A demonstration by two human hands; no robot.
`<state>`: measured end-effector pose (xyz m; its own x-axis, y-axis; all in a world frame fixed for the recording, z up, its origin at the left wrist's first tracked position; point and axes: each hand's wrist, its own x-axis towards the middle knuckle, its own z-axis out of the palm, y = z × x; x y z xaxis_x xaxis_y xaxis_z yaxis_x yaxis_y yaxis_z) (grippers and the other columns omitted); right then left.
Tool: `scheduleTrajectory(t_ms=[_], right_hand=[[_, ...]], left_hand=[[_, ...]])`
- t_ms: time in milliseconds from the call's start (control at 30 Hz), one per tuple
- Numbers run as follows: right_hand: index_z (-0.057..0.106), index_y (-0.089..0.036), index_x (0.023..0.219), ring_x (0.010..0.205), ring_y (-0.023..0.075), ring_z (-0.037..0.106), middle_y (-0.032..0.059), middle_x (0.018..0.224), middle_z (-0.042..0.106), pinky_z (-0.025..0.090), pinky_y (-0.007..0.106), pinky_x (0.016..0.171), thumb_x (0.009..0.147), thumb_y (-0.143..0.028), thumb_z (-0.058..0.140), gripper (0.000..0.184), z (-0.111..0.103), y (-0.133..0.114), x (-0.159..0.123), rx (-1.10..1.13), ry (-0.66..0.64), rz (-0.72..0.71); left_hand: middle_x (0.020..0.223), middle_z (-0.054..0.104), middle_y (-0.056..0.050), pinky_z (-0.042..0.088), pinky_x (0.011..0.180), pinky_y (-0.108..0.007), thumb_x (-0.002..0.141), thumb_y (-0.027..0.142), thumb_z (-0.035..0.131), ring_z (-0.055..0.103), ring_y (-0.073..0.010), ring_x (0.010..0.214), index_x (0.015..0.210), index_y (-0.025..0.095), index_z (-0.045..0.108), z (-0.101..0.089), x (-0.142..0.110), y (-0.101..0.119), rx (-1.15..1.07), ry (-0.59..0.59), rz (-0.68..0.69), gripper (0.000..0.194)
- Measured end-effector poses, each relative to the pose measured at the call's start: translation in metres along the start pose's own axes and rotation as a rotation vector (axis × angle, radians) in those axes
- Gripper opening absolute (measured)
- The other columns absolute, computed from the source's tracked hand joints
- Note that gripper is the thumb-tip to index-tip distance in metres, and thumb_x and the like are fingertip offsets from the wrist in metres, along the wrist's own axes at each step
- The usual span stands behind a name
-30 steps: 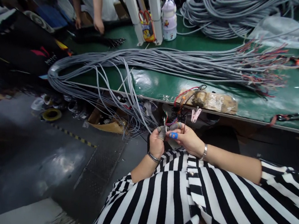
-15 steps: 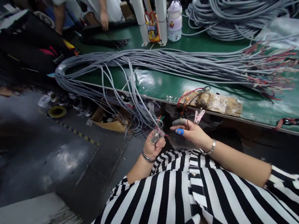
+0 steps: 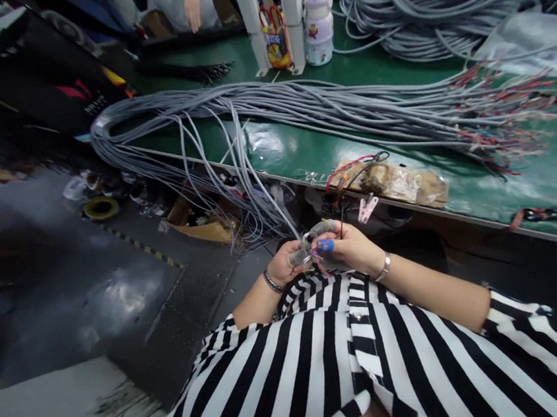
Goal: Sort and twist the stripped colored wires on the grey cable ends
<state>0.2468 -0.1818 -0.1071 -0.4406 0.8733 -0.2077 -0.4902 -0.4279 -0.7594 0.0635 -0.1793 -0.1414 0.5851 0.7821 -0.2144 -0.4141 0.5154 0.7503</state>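
Observation:
In front of my striped shirt, the fingertips of both hands meet at the end of a grey cable (image 3: 285, 217). My left hand (image 3: 284, 265) is closed around this cable end, with grey tape or a cover on its thumb. My right hand (image 3: 356, 248), with blue tape on one finger and a grey cover on another, pinches the thin coloured wires (image 3: 321, 264) coming out of the cable. The fingers partly hide the exact grip. A thin black lead (image 3: 342, 218) runs up from my right hand to the bench edge.
A bundle of grey cables (image 3: 297, 100) lies along the green bench (image 3: 282, 151), frayed ends at right. Near its edge are a taped cardboard piece (image 3: 408, 188) and a pink clip (image 3: 368, 208). A cardboard box (image 3: 201, 231) sits below. Behind are a bottle (image 3: 319, 28) and another person's hand (image 3: 193, 10).
My right hand has moved left to the cable end and closed on its wires. My left hand has shifted slightly right. The view has tilted down a little.

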Motion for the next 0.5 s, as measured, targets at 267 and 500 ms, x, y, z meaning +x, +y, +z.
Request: scheduleTrajectory(t_ms=[267,500], right_hand=[[0.065,-0.018,0.084,0.063,0.0110,0.065,-0.0014,0.071,0.070,0.051,0.023,0.062,0.054,-0.025,0.089,0.040,-0.005,-0.008,-0.010,0.025,-0.015,0.058],[0.062,-0.017,0.075,0.054,0.0104,0.061,-0.0034,0.061,0.065,0.048,0.021,0.052,0.049,-0.018,0.086,0.036,-0.006,-0.004,-0.013,0.054,0.220,0.167]], left_hand=[[0.044,0.038,0.007,0.013,0.035,-0.017,0.060,0.048,0.083,0.024,0.0004,0.034,0.069,0.008,0.063,0.003,0.010,0.011,0.229,-0.162,-0.154,0.045],[0.051,0.045,0.003,0.027,0.044,-0.017,0.068,0.054,0.075,0.034,-0.0039,0.046,0.066,0.006,0.063,0.013,0.015,0.030,0.651,-0.282,-0.239,0.050]])
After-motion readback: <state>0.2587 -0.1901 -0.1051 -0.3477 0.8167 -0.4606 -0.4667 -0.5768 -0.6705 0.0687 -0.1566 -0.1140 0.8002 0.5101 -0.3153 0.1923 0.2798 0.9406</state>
